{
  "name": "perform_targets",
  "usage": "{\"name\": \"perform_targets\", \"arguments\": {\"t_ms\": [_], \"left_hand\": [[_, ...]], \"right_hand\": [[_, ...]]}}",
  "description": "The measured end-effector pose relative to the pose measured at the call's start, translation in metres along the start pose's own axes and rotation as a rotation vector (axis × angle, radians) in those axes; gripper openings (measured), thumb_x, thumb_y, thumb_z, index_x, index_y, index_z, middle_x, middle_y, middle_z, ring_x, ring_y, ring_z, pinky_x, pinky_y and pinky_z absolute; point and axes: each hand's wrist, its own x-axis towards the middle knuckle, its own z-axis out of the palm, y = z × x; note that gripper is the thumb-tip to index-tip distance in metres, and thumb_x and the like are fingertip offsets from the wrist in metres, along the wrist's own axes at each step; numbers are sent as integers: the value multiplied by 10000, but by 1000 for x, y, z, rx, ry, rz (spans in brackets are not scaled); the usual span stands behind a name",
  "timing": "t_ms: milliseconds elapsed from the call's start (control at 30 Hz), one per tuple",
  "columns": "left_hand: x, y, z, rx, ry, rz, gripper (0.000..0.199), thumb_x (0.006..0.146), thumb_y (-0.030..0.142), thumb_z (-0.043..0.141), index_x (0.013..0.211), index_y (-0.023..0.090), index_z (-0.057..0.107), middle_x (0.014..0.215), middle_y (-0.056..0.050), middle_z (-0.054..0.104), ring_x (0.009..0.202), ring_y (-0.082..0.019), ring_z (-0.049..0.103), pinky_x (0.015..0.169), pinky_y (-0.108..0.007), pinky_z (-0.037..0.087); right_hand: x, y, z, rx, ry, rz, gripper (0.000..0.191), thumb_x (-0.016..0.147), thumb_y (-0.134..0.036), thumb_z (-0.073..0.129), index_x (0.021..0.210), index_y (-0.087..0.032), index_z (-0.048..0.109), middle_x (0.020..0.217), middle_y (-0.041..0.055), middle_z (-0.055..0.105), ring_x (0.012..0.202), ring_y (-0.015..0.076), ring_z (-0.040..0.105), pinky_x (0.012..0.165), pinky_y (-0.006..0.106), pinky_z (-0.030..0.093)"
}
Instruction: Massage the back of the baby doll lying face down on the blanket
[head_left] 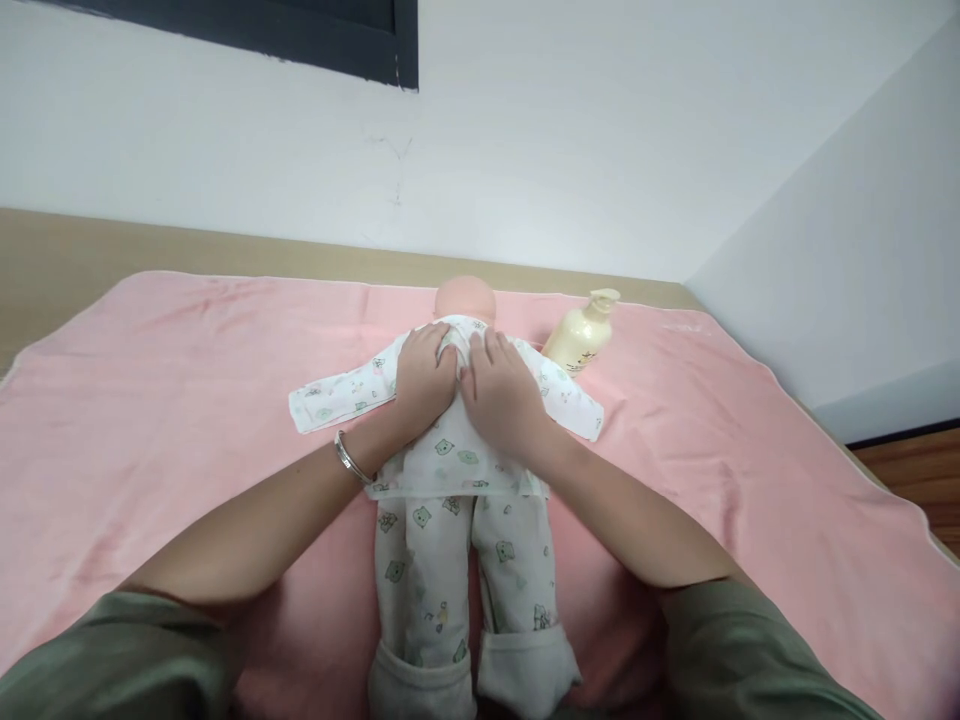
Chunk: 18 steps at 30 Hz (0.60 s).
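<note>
A baby doll [465, 298] in a white printed top [461, 455] and matching trousers [439, 560] lies with its bald head away from me. Which way it faces I cannot make out. On the left of its upper body rests my left hand [427, 375], fingers stretched over the cloth, a silver bracelet at the wrist. My right hand [502, 385] lies flat beside it, its thumb side close to the left hand's. Both sleeves of the top spread out sideways, and the trouser legs are turned up at the cuffs.
Beneath the doll a pink sheet [187, 400] covers most of a wooden surface [75, 245]. A cream pump bottle [581, 335] stands tilted beside the doll's right-hand sleeve. A white wall [525, 150] rises behind, with a dark frame [337, 40] at upper left.
</note>
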Motion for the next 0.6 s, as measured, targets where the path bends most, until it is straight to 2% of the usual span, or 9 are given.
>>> {"name": "perform_targets", "arguments": {"t_ms": [67,133,200,300,400,467,533,600], "left_hand": [[1,0,-1,15,-2,23,427,875,253,378,1139,141,694,1262,-146,706,1183,-294,631,1126,-494,463],[2,0,-1,19,-5,42,414,878,248,361,1096,151,698,1213,-143,720,1144,-290,641,1096,-486,478],[2,-1,0,14,-2,51,408,874,255,370,1102,158,694,1209,-132,724,1147,-285,638,1095,-477,479],[2,-3,2,-4,15,46,423,859,278,403,1152,165,688,1250,-112,719,1188,-275,627,1125,-463,466],[2,-4,3,-28,28,27,434,845,287,414,1152,159,693,1249,-114,721,1195,-275,626,1140,-466,458],[1,-3,1,-30,22,16,422,839,286,415,1122,156,700,1240,-123,722,1187,-282,628,1129,-473,463],[1,-1,0,-22,14,15,393,842,273,408,1075,162,704,1207,-125,726,1160,-284,635,1103,-471,477],[1,1,-2,-11,5,31,360,856,247,382,1008,175,701,1125,-122,736,1093,-275,648,1062,-463,496]], "right_hand": [[-1,-2,2,23,-22,-120,559,1000,-233,317,1484,5,466,1587,235,431,1548,355,309,1291,555,264],[9,8,3,78,-100,-166,554,980,-216,330,1478,-38,495,1608,187,423,1562,326,290,1304,543,240],[23,25,2,132,-160,-119,573,982,-272,356,1512,-84,467,1643,153,376,1568,323,280,1298,563,238],[33,37,-2,146,-158,1,622,1000,-369,372,1559,-96,392,1663,154,334,1560,340,290,1279,586,259],[20,21,-4,56,-100,69,606,1012,-327,339,1524,-11,407,1588,241,428,1512,375,368,1248,597,303],[6,3,-4,-5,-67,17,585,1007,-271,326,1496,34,426,1566,284,435,1507,393,368,1251,591,298],[-5,-10,-3,-23,-55,-79,575,990,-221,333,1489,46,434,1592,279,399,1537,385,320,1279,568,259],[-5,-12,-1,11,-73,-135,574,955,-177,355,1485,18,459,1618,235,383,1563,354,278,1301,548,227]]}}
